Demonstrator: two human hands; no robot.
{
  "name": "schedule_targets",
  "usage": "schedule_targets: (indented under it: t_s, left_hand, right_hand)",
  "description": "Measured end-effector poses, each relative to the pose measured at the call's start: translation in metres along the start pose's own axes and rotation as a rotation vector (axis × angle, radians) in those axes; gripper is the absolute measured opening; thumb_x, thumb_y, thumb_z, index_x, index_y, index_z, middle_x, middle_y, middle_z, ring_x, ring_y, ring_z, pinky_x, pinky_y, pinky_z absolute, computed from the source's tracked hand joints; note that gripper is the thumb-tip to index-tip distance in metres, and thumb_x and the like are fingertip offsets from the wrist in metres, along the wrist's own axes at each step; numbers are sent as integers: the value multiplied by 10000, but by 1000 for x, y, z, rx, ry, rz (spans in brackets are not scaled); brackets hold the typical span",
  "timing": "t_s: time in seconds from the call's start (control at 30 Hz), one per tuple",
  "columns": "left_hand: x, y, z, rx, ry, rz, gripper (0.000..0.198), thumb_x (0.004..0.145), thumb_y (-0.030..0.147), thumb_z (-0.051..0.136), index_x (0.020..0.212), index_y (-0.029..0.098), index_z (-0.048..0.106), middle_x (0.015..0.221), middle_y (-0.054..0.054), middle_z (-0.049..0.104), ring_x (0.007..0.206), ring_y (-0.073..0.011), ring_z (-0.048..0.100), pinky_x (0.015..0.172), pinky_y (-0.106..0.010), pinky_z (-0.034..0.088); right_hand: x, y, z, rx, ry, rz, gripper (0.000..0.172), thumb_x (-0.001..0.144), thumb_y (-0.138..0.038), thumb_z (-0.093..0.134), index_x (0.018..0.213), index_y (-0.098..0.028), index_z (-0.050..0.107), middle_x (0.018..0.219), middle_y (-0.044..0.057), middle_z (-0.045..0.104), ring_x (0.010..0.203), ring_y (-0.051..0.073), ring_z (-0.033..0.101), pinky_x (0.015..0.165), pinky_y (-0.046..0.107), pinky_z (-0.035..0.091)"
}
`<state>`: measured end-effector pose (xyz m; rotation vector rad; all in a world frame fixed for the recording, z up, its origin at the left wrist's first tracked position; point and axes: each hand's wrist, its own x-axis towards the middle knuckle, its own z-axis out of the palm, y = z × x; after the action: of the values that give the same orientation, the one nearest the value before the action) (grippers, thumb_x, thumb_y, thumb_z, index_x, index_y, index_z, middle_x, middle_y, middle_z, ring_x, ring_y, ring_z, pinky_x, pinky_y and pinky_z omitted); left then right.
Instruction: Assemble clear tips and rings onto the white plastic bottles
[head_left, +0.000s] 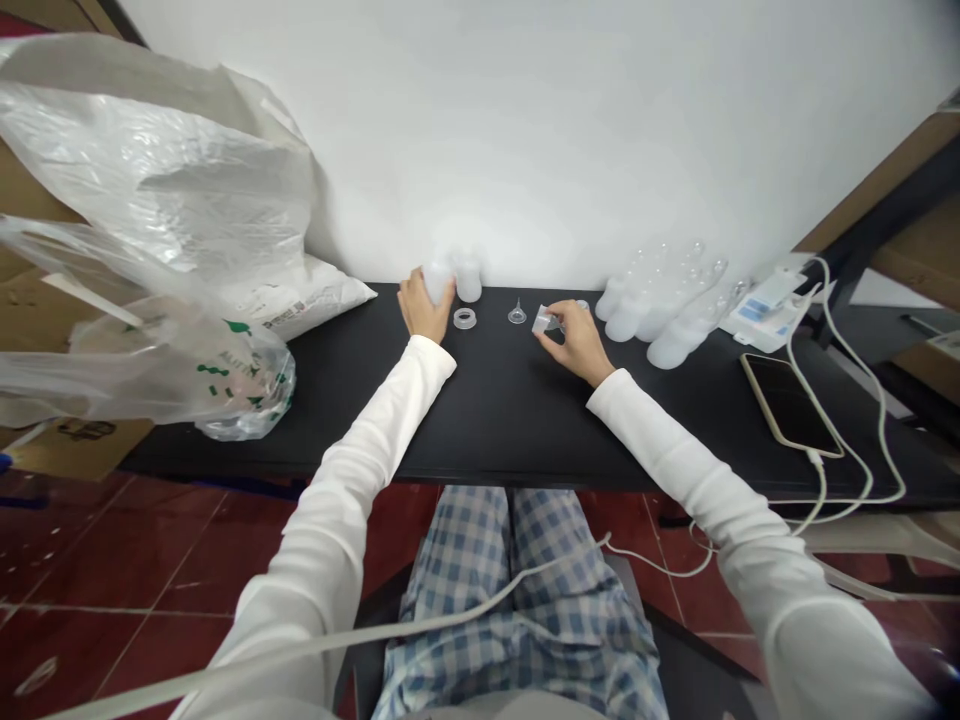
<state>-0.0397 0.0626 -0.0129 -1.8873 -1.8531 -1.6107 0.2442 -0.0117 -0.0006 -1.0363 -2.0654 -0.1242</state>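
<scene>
A: Two hands at work over the one black table, and the left hand is wrapped around a frosted bottle!

B: One bottle in that grip, then. Any more beside it?

A: One, a second bottle, standing just to its right near the wall. And in front of that, a single clear ring flat on the tabletop.

B: And the right hand?

A: Pinching one small clear piece between thumb and fingers! Between the two hands sits one clear cone-shaped part, its thin tip pointing up, touched by neither.

B: Count me the cluster of bottles on the right!

A: At least four frosted bodies with clear rounded tops; they overlap, so I can't give an exact total.

B: Further right?

A: One phone, a cable plugged into it. Over on the left, two bags: one big white bag and one see-through bag with green print.
</scene>
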Motion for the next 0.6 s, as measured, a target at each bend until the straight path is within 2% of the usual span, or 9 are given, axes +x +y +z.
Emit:
schedule_targets:
  t_s: [0.07,0.13,0.23,0.3,0.43,0.6]
  left_hand:
    - [1,-6,9,-9,101,-172,572,927,583,543,1326,177,499,1302,-224,549,1285,-380,501,1081,-580,386]
    - [1,-11,17,-14,155,-312,568,889,553,618,1316,199,495,1286,-221,512,1280,-391,498,1058,-608,396]
    - [2,-23,27,-4,134,-443,549,831,483,715,1267,204,531,1236,-203,492,1221,-379,532,1036,-592,427]
    - [3,-31,29,-9,85,-438,537,821,416,729,1264,183,532,1210,-195,483,1182,-351,558,1035,-554,452]
    - [4,-42,32,-33,0,-328,489,807,293,717,1240,169,527,1194,-177,485,1156,-327,573,1055,-544,466]
    - [4,-38,33,-42,-112,-310,551,795,153,671,1305,116,466,1286,-224,452,1213,-314,557,1056,-497,501]
  right_hand:
    - [-1,-2,1,3,-17,24,329,935,-397,596,1189,-191,564,1063,133,684,951,287,645,870,461,483]
    - [-3,-3,2,9,-39,35,368,937,-421,598,1221,-190,554,1063,128,688,947,286,647,871,456,485]
    - [-5,-5,5,4,-63,45,385,946,-439,590,1238,-190,556,1048,118,696,945,284,654,867,444,483]
    - [-6,-6,8,-2,-81,56,380,948,-455,589,1220,-190,568,1007,107,698,920,279,656,853,434,479]
    - [-7,-7,12,6,-110,86,368,953,-492,579,1177,-199,585,968,93,696,886,267,653,856,426,471]
    - [-8,-7,15,29,-141,98,369,951,-505,582,1162,-202,587,970,90,693,886,260,650,875,421,472]
